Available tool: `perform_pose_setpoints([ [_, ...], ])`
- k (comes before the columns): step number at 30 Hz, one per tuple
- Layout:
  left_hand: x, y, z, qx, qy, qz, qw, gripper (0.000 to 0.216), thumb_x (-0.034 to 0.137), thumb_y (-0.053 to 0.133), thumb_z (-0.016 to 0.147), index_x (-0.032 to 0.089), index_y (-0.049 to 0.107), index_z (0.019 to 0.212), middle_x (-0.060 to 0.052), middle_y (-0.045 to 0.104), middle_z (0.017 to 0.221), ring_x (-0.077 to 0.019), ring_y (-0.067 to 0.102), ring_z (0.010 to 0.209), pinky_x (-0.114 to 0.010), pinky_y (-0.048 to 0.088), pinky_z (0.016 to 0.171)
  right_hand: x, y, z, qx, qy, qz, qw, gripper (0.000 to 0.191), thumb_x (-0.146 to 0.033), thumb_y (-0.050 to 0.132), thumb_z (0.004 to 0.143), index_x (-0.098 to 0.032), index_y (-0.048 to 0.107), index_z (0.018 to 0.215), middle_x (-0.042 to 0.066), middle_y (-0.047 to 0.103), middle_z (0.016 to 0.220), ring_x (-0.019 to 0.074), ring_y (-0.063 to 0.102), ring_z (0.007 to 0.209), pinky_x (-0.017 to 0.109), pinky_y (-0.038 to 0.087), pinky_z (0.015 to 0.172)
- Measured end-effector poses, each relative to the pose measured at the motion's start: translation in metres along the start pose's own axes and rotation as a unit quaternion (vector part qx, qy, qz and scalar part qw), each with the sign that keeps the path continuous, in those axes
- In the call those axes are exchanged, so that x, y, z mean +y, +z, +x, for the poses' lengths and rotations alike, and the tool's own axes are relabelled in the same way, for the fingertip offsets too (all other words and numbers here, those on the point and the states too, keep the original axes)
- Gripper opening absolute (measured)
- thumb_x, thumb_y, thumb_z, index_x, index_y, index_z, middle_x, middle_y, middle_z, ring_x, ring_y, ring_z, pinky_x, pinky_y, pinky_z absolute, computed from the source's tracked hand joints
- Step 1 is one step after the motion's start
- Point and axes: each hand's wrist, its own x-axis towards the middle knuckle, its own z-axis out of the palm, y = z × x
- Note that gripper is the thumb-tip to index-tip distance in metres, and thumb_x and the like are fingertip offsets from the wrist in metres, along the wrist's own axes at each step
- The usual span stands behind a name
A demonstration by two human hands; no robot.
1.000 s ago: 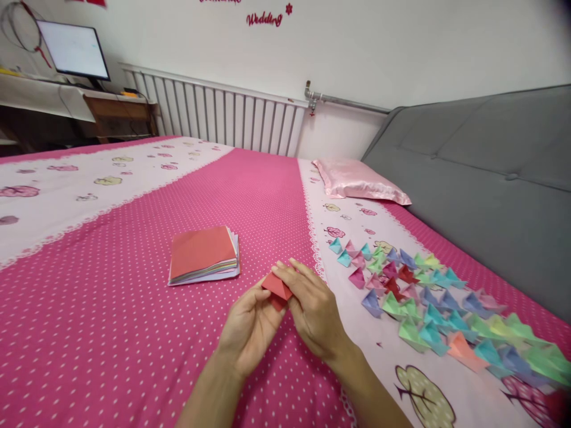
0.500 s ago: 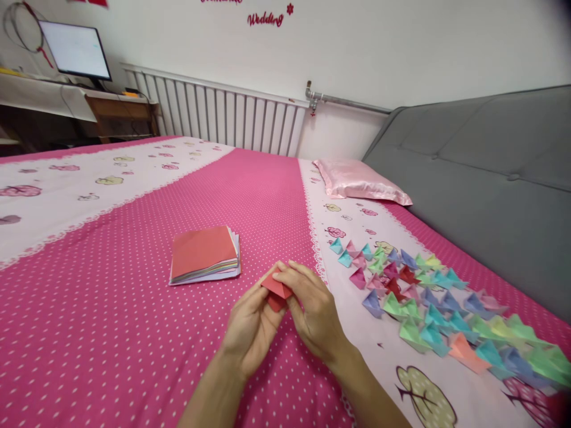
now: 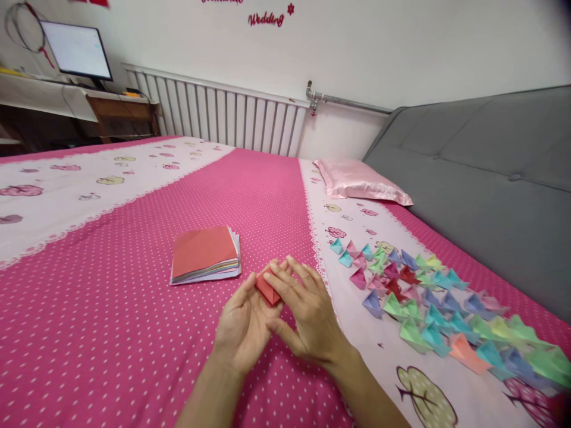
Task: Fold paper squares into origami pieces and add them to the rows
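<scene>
A small folded piece of red paper (image 3: pixel 268 289), with crease lines on its upper face, lies across the fingers of my left hand (image 3: pixel 243 333). That hand is turned palm up, its thumb at the paper's left edge. My right hand (image 3: pixel 310 312) comes over from the right, fingers stretched flat and pressing on the paper's top, thumb apart and near the left palm. Part of the paper is hidden under those fingers. Left of the hands, a stack of square coloured paper (image 3: pixel 205 252) rests on the bedspread, a red sheet on top.
Many small folded paper boats (image 3: pixel 439 318) in several colours stand in rows to the right on the pink bedspread (image 3: pixel 134 333). Beyond them are a pink pillow (image 3: pixel 361 181) and a grey headboard (image 3: pixel 491 154). A radiator (image 3: pixel 223 113) and a monitor (image 3: pixel 78 50) are behind.
The folded red paper has turned and moved slightly left, lying flatter on my left fingers. My right hand has gone from pinching it to laying straightened fingers over it.
</scene>
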Motion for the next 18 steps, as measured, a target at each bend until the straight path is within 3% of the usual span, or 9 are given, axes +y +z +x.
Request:
perform_pose_setpoints([
  [7, 0.001, -0.001, 0.000, -0.019, 0.006, 0.002, 1.000, 0.043, 0.023, 0.025, 0.092, 0.014, 0.038, 0.132, -0.011, 0.055, 0.124, -0.0175, 0.045, 0.120, -0.031, 0.034, 0.102, -0.003, 0.007, -0.001, -0.033, -0.002, 0.021, 0.999, 0.065, -0.047, 0.053, 0.078, -0.028, 0.029, 0.136, 0.004, 0.025, 0.145, 0.0334, 0.020, 0.132, 0.057, 0.022, 0.104],
  [12, -0.002, -0.004, 0.002, -0.018, 0.029, 0.014, 0.999, 0.042, 0.022, 0.031, 0.091, 0.018, 0.037, 0.133, -0.008, 0.052, 0.128, -0.0172, 0.041, 0.123, -0.032, 0.030, 0.105, -0.008, 0.009, 0.000, -0.044, 0.014, 0.044, 0.998, 0.064, -0.044, 0.053, 0.079, -0.031, 0.026, 0.136, 0.001, 0.015, 0.147, 0.0337, 0.013, 0.133, 0.059, 0.019, 0.103],
  [15, -0.004, -0.005, 0.004, -0.001, 0.049, 0.041, 0.998, 0.045, 0.013, 0.039, 0.088, 0.020, 0.038, 0.132, -0.007, 0.052, 0.128, -0.0159, 0.042, 0.122, -0.029, 0.031, 0.105, -0.009, 0.010, 0.000, -0.039, 0.018, 0.048, 0.998, 0.057, -0.040, 0.051, 0.082, -0.030, 0.032, 0.134, 0.001, 0.020, 0.146, 0.0314, 0.014, 0.134, 0.059, 0.019, 0.104],
  [18, -0.004, -0.006, 0.004, 0.014, 0.043, 0.050, 0.998, 0.046, 0.010, 0.040, 0.086, 0.020, 0.039, 0.131, -0.007, 0.053, 0.127, -0.0148, 0.044, 0.120, -0.025, 0.035, 0.102, -0.007, 0.011, 0.001, -0.013, 0.005, 0.051, 0.999, 0.045, -0.032, 0.049, 0.084, -0.028, 0.042, 0.129, 0.000, 0.036, 0.140, 0.0266, 0.020, 0.133, 0.054, 0.024, 0.104],
])
